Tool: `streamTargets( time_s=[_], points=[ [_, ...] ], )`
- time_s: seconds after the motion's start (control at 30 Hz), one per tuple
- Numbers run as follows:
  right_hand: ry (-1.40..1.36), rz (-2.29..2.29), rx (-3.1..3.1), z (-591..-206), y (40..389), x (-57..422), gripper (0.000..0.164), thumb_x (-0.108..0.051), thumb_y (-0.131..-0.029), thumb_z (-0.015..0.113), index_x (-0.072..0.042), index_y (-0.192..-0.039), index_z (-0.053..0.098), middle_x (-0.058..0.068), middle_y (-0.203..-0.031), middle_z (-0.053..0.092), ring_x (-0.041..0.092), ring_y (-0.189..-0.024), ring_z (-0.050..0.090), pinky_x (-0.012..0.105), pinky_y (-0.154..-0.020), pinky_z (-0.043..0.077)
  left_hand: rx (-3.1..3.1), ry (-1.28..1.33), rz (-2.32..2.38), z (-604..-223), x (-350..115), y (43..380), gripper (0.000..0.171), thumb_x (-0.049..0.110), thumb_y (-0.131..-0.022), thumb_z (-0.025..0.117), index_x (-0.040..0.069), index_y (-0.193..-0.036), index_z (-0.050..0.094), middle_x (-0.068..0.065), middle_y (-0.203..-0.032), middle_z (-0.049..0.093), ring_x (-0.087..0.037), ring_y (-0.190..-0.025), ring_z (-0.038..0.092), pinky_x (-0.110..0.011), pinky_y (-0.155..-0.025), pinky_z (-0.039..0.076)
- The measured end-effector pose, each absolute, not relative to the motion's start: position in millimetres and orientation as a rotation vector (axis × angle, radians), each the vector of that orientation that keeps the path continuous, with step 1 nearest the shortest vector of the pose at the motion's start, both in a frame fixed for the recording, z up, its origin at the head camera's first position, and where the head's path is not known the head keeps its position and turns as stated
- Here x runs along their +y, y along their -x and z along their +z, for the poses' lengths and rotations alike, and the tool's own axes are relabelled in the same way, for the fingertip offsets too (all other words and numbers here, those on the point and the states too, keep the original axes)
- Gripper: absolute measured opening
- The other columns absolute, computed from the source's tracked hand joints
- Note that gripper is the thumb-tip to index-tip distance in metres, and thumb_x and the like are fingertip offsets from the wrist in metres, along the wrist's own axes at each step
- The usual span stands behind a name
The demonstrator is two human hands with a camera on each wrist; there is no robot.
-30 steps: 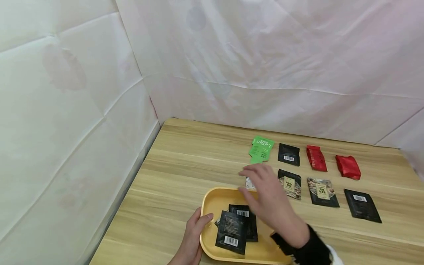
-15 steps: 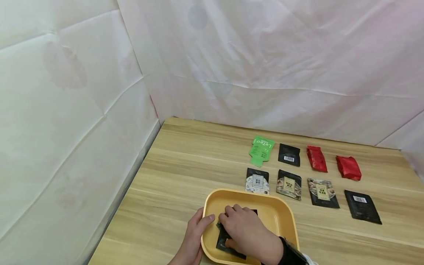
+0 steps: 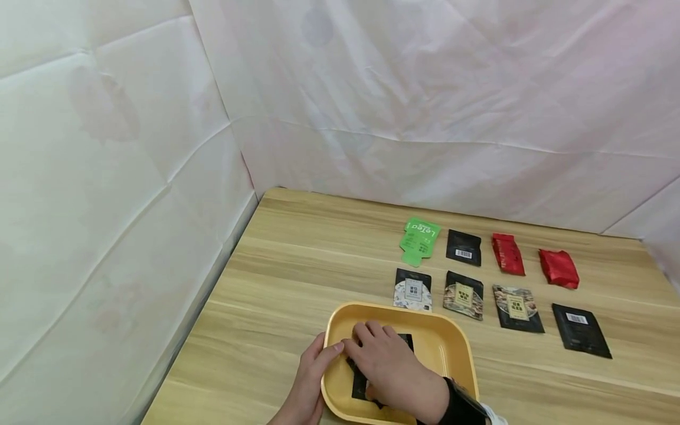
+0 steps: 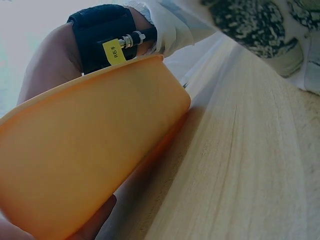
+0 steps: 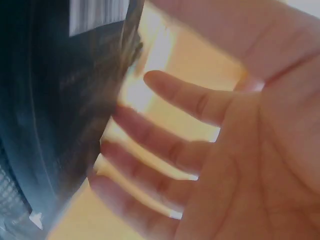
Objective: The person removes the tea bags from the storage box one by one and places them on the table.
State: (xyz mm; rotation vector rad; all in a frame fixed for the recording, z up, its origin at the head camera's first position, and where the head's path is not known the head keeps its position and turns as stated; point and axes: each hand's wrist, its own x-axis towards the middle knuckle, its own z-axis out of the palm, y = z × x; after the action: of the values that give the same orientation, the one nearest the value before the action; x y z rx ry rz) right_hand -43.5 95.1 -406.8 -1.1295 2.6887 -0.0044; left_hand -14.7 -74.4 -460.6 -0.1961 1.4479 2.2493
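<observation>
A yellow plastic tray [image 3: 443,342] stands at the table's near edge with black sachets [image 3: 359,383] inside, largely covered by my right hand. My left hand [image 3: 310,372] grips its left side, thumb over the rim and fingers outside against the wall. Down in the tray, my right hand [image 3: 390,366] has bent fingers and holds a black sachet [image 5: 55,100] between thumb and fingers. That sachet stands tilted close to the camera in the right wrist view, its barcode at the top and several fingertips against its edge. How many sachets lie beneath cannot be told.
Two rows of packets lie beyond the tray: a green packet [image 3: 419,241], a black sachet [image 3: 464,248], red packets [image 3: 508,255] behind; patterned sachets [image 3: 413,290] and a black sachet [image 3: 581,330] in front. Pale cloth walls [image 3: 425,88] bound the wooden table [image 3: 276,265].
My right hand has come down from above the front packet row into the tray, onto the black sachets, and shifted slightly left there. My left hand keeps its grip on the tray.
</observation>
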Motion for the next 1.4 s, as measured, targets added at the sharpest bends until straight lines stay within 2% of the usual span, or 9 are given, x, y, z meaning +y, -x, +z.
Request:
streamTargets(
  time_s=[0.1,0.27,0.4,0.7,0.8,0.93,1.07,1.17,1.4],
  points=[
    [1.154,0.051,2.757,-407.2,45.3,97.6,0.071,-0.041,-0.061,0.091,-0.025,-0.121,0.056,0.000,-0.112,0.051,0.019,-0.098,0.047,0.034,-0.077,0.045,1.454,0.205,2.244,-459.9,-75.6,15.3,0.060,0.032,-0.099,0.052,0.000,-0.146,0.032,-0.018,-0.134,0.052,-0.026,-0.119,0.057,-0.035,-0.095,0.051],
    [1.157,0.084,2.832,-404.5,49.5,101.2,0.057,-0.043,-0.059,0.091,-0.019,-0.101,0.060,-0.002,-0.089,0.045,0.015,-0.077,0.041,0.028,-0.064,0.033,1.459,0.209,2.243,-459.7,-78.7,16.0,0.058,0.032,-0.099,0.052,0.001,-0.145,0.032,-0.017,-0.130,0.055,-0.027,-0.116,0.059,-0.036,-0.094,0.052],
    [1.131,-0.060,2.891,-398.5,54.4,105.1,0.044,-0.037,-0.063,0.090,-0.019,-0.092,0.063,-0.005,-0.081,0.045,0.012,-0.071,0.044,0.027,-0.063,0.036,1.459,0.216,2.266,-460.1,-80.9,16.5,0.058,0.032,-0.098,0.052,0.002,-0.144,0.034,-0.017,-0.130,0.056,-0.028,-0.115,0.060,-0.036,-0.093,0.052],
    [1.211,-0.264,3.057,-392.5,59.1,114.6,0.023,-0.031,-0.073,0.085,-0.025,-0.080,0.064,-0.011,-0.082,0.063,0.014,-0.094,0.058,0.037,-0.086,0.044,1.474,0.238,2.271,-458.3,-83.2,17.9,0.055,0.030,-0.099,0.052,0.002,-0.143,0.034,-0.019,-0.127,0.055,-0.029,-0.113,0.060,-0.036,-0.093,0.052],
    [1.174,-0.371,3.103,-389.6,59.7,118.1,0.023,-0.031,-0.075,0.084,-0.025,-0.078,0.062,-0.012,-0.078,0.064,0.012,-0.085,0.060,0.039,-0.086,0.042,1.471,0.241,2.272,-457.4,-83.4,17.5,0.057,0.030,-0.099,0.051,0.002,-0.145,0.033,-0.020,-0.129,0.054,-0.030,-0.114,0.059,-0.036,-0.094,0.052],
    [1.054,-0.495,3.183,-384.0,61.6,124.6,0.020,-0.030,-0.078,0.081,-0.023,-0.085,0.064,-0.013,-0.071,0.062,0.004,-0.062,0.051,0.031,-0.074,0.038,1.467,0.237,2.289,-457.4,-83.1,17.2,0.060,0.029,-0.099,0.052,0.000,-0.146,0.030,-0.022,-0.131,0.052,-0.031,-0.116,0.059,-0.037,-0.095,0.051],
    [0.903,-0.615,3.190,-378.9,64.0,135.2,0.029,-0.025,-0.086,0.075,-0.018,-0.112,0.063,-0.017,-0.053,0.043,-0.003,-0.045,0.030,0.020,-0.050,0.028,1.477,0.252,2.295,-458.0,-82.5,17.5,0.061,0.029,-0.098,0.053,0.000,-0.147,0.030,-0.023,-0.131,0.051,-0.031,-0.116,0.058,-0.037,-0.095,0.051],
    [0.839,-0.749,3.193,-375.2,66.4,148.1,0.035,-0.018,-0.092,0.068,-0.018,-0.125,0.058,-0.017,-0.052,0.029,-0.004,-0.042,0.021,0.018,-0.042,0.021,1.481,0.258,2.293,-458.4,-82.3,17.9,0.061,0.029,-0.098,0.052,0.001,-0.147,0.030,-0.023,-0.132,0.050,-0.031,-0.116,0.058,-0.037,-0.095,0.051],
    [0.694,-0.906,3.289,-368.7,72.4,194.2,0.016,-0.013,-0.090,0.070,-0.015,-0.106,0.070,-0.005,-0.092,0.071,0.000,-0.063,0.053,0.024,-0.057,0.046,1.495,0.258,2.286,-458.4,-83.0,18.0,0.061,0.029,-0.099,0.050,0.000,-0.148,0.028,-0.024,-0.135,0.048,-0.031,-0.119,0.057,-0.036,-0.097,0.050]
  ],
)
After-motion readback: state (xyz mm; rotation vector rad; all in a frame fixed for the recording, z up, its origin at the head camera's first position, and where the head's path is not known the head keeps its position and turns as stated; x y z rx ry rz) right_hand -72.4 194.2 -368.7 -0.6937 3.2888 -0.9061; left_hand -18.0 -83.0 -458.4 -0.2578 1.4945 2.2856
